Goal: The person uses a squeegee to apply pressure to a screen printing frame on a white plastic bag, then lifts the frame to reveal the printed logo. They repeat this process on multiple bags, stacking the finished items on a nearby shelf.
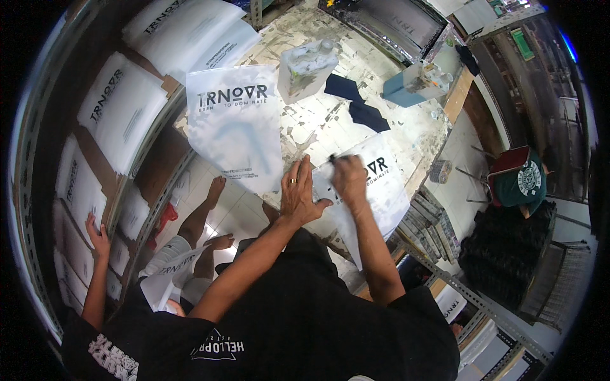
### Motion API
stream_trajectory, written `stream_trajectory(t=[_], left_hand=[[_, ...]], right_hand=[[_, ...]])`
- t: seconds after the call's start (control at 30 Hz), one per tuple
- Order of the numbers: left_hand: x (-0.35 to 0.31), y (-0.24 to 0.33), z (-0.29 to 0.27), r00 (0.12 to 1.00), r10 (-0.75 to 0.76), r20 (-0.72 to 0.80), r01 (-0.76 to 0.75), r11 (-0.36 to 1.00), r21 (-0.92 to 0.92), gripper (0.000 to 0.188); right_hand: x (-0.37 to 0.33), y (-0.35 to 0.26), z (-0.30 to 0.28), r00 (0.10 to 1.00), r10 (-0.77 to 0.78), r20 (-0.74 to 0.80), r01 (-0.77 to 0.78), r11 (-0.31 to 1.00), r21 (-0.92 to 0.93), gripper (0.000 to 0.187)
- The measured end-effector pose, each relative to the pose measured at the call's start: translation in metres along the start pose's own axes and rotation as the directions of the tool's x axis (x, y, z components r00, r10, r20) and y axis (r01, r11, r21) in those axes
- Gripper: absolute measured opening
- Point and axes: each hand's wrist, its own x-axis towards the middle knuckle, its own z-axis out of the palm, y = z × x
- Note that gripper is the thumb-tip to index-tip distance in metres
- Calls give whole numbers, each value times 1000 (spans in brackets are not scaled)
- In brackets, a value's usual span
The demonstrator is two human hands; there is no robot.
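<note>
A white printed plastic sheet or bag [393, 200] lies aslant on the paint-stained table [305, 136] before me. My left hand [297, 195] rests flat at its left edge, fingers stretched out, a ring on one. Over the black print is my right hand [350, 181], slightly blurred, with curled fingers pressing down on the sheet. A small dark bit [332, 158] shows at its fingertips; its kind cannot be made out. Another white printed sheet [235, 136] lies to the left, apart from my hands. Farther back are two dark folded cloths [344, 87].
Beyond stand a cloudy plastic container [307, 71], another with blue liquid [406, 87] and a framed printing screen [406, 22]. Racks of printed sheets [121, 114] line the left, where a co-worker's hand [98, 236] reaches. Right are a roll [440, 171] and a red-seated stool [508, 166].
</note>
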Motion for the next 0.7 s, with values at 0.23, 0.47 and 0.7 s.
stream_trajectory(t=[0.23,0.47,0.7], left_hand=[[2,3,-5,1000,-4,17,4,1000,5,110],[1,3,-3,1000,8,6,-8,1000,14,112],[-1,4,-3,1000,8,6,-9,1000,19,113]], right_hand=[[9,51,-14,985,-34,-172,27,999,-44,22],[19,75,-32,989,39,-139,-48,997,-60,15],[35,120,-44,973,66,-223,-112,974,-199,10]])
